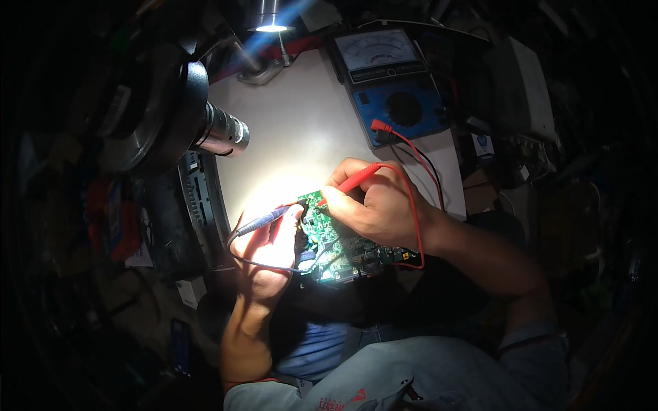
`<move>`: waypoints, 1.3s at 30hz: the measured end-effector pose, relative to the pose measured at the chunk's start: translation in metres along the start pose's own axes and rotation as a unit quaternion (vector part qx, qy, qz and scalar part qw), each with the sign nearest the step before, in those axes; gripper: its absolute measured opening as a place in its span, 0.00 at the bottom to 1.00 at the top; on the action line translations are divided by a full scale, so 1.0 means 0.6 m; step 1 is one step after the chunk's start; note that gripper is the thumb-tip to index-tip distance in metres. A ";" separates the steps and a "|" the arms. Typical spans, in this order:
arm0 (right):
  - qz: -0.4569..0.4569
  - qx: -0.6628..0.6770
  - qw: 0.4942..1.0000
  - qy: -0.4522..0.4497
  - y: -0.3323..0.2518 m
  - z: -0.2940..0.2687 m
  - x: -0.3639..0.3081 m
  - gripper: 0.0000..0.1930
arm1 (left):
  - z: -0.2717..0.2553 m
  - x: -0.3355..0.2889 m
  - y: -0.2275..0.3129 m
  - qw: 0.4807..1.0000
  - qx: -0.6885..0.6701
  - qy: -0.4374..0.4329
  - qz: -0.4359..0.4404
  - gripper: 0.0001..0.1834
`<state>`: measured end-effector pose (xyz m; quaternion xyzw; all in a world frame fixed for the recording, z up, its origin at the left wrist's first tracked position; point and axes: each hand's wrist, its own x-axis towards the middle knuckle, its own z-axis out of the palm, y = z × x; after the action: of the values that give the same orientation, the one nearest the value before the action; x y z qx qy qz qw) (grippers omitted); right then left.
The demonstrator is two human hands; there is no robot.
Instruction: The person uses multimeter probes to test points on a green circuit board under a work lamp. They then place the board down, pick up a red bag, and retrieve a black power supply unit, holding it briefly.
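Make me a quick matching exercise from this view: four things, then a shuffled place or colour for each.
Things
1. Red probe
2. Dark blue probe
3. Meter
4. Circuit board

Places or colours
A. On the far right part of the pale table
B. Mostly green
C. In the right hand
D. In the left hand

Pairs: 1-C, 2-D, 3-A, 4-B.

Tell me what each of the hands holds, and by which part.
Left hand: the dark probe, near its tip. Right hand: the red probe, also near its tip.
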<state>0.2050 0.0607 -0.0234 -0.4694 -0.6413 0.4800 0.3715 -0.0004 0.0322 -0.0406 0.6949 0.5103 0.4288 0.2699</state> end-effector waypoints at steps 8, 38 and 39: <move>0.026 -0.043 0.998 -0.048 -0.008 -0.011 0.002 0.09 | 0.000 -0.001 0.001 1.000 -0.023 -0.001 -0.015 0.08; -0.004 -0.026 0.999 -0.034 0.000 -0.009 0.003 0.08 | 0.004 0.002 -0.004 1.000 -0.014 0.002 -0.005 0.08; 0.000 -0.023 0.999 -0.034 0.000 -0.009 0.002 0.08 | 0.004 0.003 -0.001 1.000 -0.009 -0.003 -0.012 0.08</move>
<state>0.2095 0.0634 -0.0217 -0.4614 -0.6644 0.4805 0.3389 0.0015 0.0341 -0.0420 0.6877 0.5135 0.4279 0.2832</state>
